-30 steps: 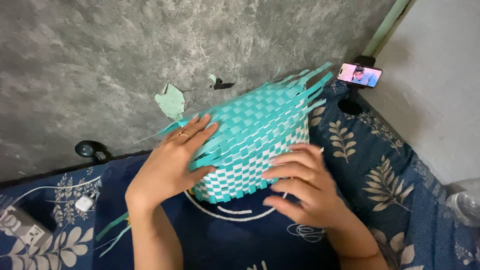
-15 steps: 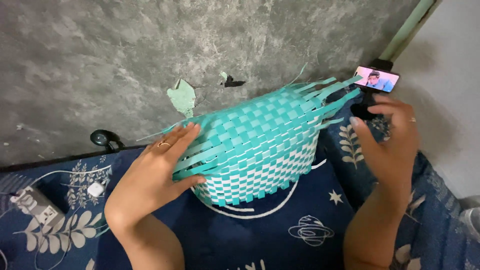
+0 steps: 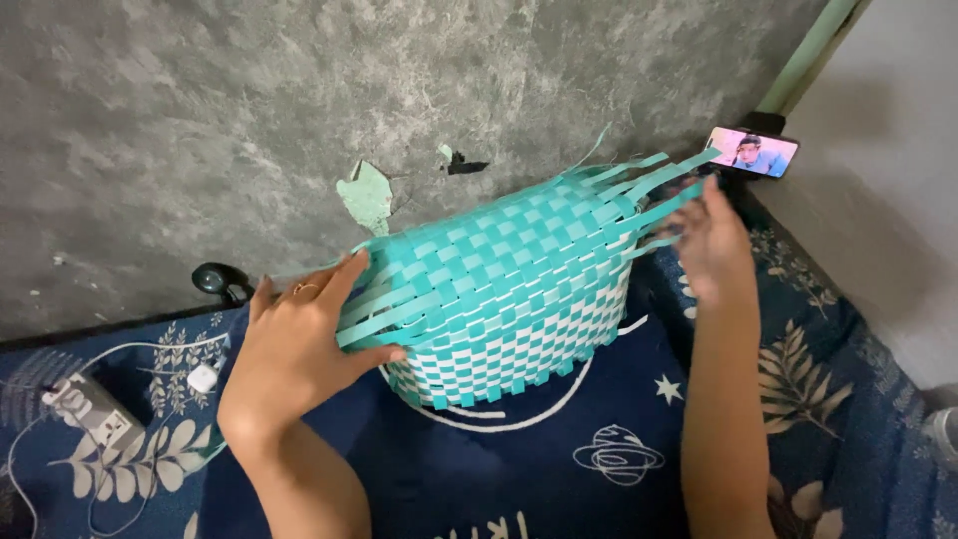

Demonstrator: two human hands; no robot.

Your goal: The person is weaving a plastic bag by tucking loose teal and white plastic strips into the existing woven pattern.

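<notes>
A half-woven basket of teal and white plastic strips lies on its side on a dark blue patterned cloth. My left hand, with a ring on one finger, grips the loose strips at the basket's left end, thumb underneath. My right hand reaches to the loose teal strip ends sticking out at the basket's right end, fingers spread and touching them; the hand is slightly blurred.
A phone with a lit screen stands on a holder in the right corner. A white power strip and a charger with cables lie at the left. A grey wall with chipped paint rises behind.
My right hand left the basket's front side and went up to the strip ends at its right end. The basket now lies longer across the view. My left hand kept its grip.
</notes>
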